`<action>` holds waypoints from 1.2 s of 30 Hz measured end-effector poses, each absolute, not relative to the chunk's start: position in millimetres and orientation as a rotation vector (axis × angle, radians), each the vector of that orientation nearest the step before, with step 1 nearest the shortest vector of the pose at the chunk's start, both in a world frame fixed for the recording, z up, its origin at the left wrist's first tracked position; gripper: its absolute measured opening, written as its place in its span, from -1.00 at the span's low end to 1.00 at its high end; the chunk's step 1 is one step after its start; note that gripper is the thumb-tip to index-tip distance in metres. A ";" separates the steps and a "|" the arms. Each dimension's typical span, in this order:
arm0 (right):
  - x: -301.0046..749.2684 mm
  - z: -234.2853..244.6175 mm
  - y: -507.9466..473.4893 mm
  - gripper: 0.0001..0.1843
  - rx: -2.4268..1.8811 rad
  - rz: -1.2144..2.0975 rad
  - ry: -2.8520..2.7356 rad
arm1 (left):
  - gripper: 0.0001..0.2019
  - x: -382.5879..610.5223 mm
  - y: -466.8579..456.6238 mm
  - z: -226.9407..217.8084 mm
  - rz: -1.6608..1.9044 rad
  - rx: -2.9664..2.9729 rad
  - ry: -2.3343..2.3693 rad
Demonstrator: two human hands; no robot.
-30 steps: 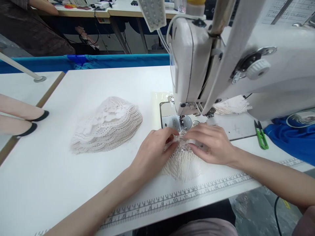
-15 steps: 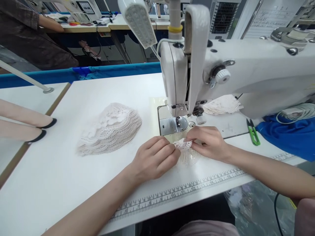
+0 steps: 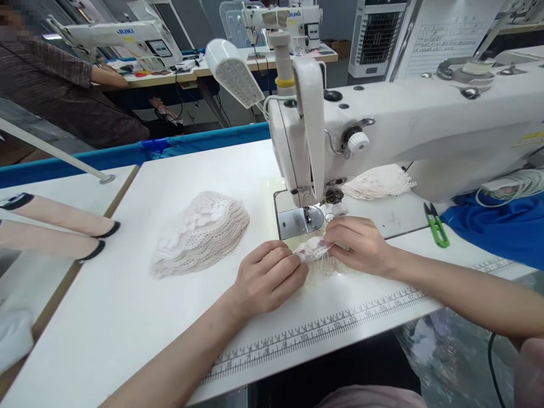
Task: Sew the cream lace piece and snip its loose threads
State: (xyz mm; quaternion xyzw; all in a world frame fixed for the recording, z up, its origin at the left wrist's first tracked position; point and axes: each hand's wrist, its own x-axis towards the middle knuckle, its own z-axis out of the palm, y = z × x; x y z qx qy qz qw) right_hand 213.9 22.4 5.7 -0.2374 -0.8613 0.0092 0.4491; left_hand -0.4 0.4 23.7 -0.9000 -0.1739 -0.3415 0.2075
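My left hand [image 3: 268, 276] is curled with its fingertips pinching the left edge of a small pale lace piece [image 3: 315, 254] lying on the white table. My right hand [image 3: 359, 243] grips the same lace piece from the right, fingers closed over it. Both hands sit just in front of the needle and presser foot [image 3: 306, 214] of the white sewing machine [image 3: 382, 136]. The lace piece is partly hidden under my fingers.
A stack of lace pieces [image 3: 204, 232] lies to the left; more lace [image 3: 378, 182] sits behind the machine arm. Green thread snips [image 3: 436, 224] and blue cloth [image 3: 501, 226] are at right. A printed ruler [image 3: 340, 328] runs along the table's front edge. Another person [image 3: 63, 96] sits far left.
My view has lifted and pulled back. Both hands have drawn the lace piece slightly toward me, away from the needle, and bunched it smaller between my fingers.
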 end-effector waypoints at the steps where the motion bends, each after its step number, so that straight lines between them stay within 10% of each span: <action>1: 213.9 5.4 22.8 -0.80 -0.586 0.021 -2.128 | -0.79 -0.4 0.5 23.6 -0.949 -2.508 -0.487; 36: 213.8 1.5 19.6 -0.68 -0.974 0.470 -2.124 | -0.66 12.4 3.8 29.5 -1.536 -3.132 -2.105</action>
